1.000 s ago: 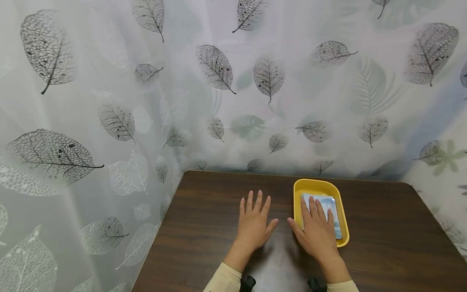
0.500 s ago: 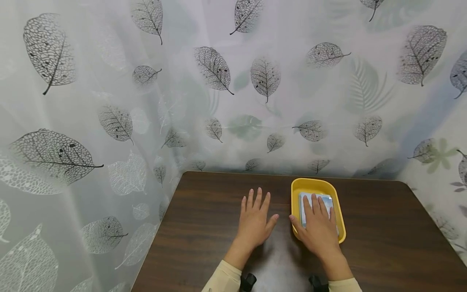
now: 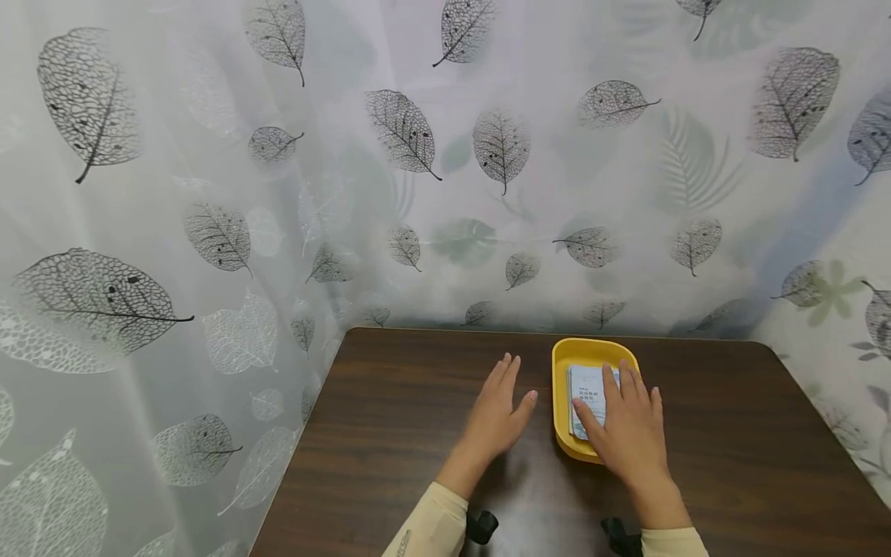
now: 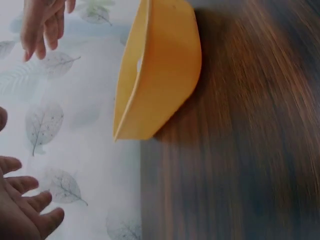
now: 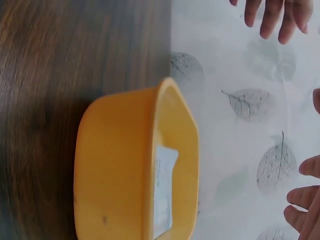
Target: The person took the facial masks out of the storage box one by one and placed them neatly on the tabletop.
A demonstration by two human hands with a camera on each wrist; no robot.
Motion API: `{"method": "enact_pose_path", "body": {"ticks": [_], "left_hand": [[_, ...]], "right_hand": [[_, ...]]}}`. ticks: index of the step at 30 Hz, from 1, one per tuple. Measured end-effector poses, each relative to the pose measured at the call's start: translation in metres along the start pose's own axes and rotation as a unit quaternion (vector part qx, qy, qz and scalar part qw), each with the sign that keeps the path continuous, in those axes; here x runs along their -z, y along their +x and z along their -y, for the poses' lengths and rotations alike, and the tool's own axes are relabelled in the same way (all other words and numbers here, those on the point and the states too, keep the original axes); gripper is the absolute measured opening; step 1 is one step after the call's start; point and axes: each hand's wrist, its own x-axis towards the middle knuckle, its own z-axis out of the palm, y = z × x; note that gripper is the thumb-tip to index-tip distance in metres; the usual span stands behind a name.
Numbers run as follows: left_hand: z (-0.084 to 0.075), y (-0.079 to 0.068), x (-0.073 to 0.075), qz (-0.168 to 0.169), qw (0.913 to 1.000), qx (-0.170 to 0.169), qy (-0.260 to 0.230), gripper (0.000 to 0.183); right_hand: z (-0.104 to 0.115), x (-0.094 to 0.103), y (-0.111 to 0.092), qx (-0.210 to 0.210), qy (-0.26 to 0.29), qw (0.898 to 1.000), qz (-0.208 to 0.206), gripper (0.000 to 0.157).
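Note:
A yellow plastic tray (image 3: pixel 561 406) stands towards the back of the brown table, and a small stack of light-blue and white printed packets (image 3: pixel 588 398) lies in it. My right hand (image 3: pixel 635 437) is over the tray's right side with fingers spread, hiding part of the packets. In the right wrist view the hand (image 5: pixel 309 210) appears apart from the tray (image 5: pixel 120 165). To the left of the tray, my left hand (image 3: pixel 493 418) is held above the table, fingers extended, turned partly on its side. Neither hand holds anything.
The dark wood-grain table (image 3: pixel 397 433) runs back to a pale curtain (image 3: pixel 445 193) printed with leaves, which also hangs along the left and right sides. Black wrist straps (image 3: pixel 482 527) show near both sleeves.
The left hand has turned from palm-down towards its side. My right hand has shifted right across the tray, uncovering the packets' left part. The view has moved slightly.

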Motion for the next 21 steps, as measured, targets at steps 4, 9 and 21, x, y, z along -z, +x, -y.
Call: {"method": "enact_pose_path", "body": {"ticks": [4, 9, 21], "left_hand": [[-0.007, 0.009, -0.01, 0.006, 0.9964, 0.009, -0.085, 0.066], [-0.015, 0.018, -0.031, 0.015, 0.9859, 0.033, -0.163, 0.066], [-0.037, 0.039, -0.081, 0.043, 0.9466, 0.1, -0.304, 0.075]], "right_hand": [[-0.011, 0.0, -0.002, -0.021, 0.017, 0.999, -0.018, 0.083], [-0.024, -0.001, -0.006, -0.039, 0.049, 0.998, -0.023, 0.083], [-0.052, -0.027, -0.026, -0.059, 0.093, 0.994, -0.002, 0.087]]}}
